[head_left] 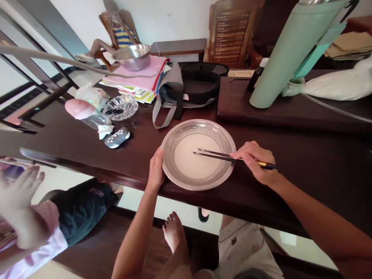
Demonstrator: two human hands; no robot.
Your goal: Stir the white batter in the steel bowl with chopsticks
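A wide metal bowl (198,186) stands on the dark table near its front edge, with a smooth whitish mixture (194,164) in it. My left hand (157,167) grips the bowl at its left side; some fingers are hidden. In my right hand (257,162) is a pair of black chopsticks (216,155) with gold bands near the back ends. Their tips lie over the middle of the mixture, slightly apart. Whether they touch it, I cannot tell. My right fingers are closed round the chopsticks above the bowl's right rim.
Behind the bowl lies an open black-and-grey bag (200,83). A tall green flask (290,58) stands on a raised board (232,106). To the left are a glass ashtray (126,108), a pink-topped bottle (84,110) and a remote (117,138). Another person's hand (20,190) is at left.
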